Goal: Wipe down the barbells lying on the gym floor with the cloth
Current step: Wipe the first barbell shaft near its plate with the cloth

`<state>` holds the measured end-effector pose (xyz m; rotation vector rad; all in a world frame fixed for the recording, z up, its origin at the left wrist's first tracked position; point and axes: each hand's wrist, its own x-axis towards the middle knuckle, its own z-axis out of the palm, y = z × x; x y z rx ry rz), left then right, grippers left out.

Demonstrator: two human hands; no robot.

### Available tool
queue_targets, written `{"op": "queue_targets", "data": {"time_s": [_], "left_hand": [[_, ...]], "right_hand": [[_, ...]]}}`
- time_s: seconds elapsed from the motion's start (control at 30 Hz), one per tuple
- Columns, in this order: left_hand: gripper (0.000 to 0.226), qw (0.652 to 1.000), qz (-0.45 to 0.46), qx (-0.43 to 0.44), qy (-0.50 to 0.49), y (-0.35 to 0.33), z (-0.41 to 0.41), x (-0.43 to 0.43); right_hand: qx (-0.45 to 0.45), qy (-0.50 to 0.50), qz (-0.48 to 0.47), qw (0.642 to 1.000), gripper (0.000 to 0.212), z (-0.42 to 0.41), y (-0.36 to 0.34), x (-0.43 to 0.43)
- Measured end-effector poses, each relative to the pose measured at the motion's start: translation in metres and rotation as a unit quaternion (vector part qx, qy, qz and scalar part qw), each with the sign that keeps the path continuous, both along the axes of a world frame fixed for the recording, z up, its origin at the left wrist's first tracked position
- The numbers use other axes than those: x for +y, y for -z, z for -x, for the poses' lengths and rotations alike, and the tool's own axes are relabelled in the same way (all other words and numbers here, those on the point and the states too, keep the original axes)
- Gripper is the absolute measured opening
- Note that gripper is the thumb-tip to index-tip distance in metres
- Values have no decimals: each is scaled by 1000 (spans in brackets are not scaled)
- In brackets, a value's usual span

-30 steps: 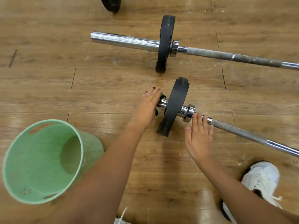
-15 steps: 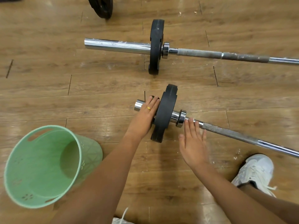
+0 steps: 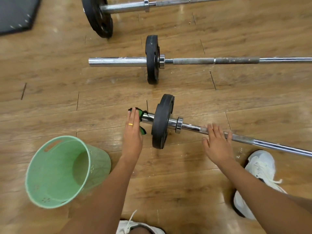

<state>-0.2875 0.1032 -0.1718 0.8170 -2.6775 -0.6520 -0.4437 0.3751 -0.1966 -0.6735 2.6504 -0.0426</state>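
The pale green plastic basket (image 3: 50, 174) stood near left of me, tilted so that I looked into its mouth; inside I saw only its own smooth wall and round bottom, with a slot handle cut under the rim. My left hand (image 3: 132, 132), fingers straight and together, pressed the green and black cloth (image 3: 141, 113) against the left end of the near barbell (image 3: 189, 127), so the cloth was bunched between my palm and the polished chrome sleeve; I gripped nothing. My right hand (image 3: 217, 144) lay released too, its flat fingers resting on the dull, roughened part of the same bar, right of the collar. A matte black round plate (image 3: 162, 122) stood upright on that sleeve between my hands. Farther off lay the middle barbell (image 3: 118, 61), with a shiny sleeve, a thin black plate and a grey, speckled shaft, and beyond it the far barbell (image 3: 126, 7) with a larger black plate. The floor (image 3: 50, 73) was glossy wood-grain planks.
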Motion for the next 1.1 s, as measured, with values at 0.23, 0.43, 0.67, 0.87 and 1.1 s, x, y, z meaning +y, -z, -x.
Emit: {"op": "queue_targets", "data": {"time_s": [0.23,0.43,0.67,0.87,1.1], "left_hand": [[80,993,88,76,16,-66,4,22],[78,983,106,53,139,-77,32,81],[90,980,54,-53,182,-37,72,140],[90,963,78,-172,190,8,84,117],[85,976,54,-151,147,19,42,150]], "right_hand": [[-51,-13,7,999,67,0,-15,8],[-64,-25,-13,998,72,-7,-26,29],[-99,-33,-9,994,76,-3,-26,33],[-122,-58,18,991,76,4,-19,45],[-111,-41,38,992,78,-12,-15,47]]}}
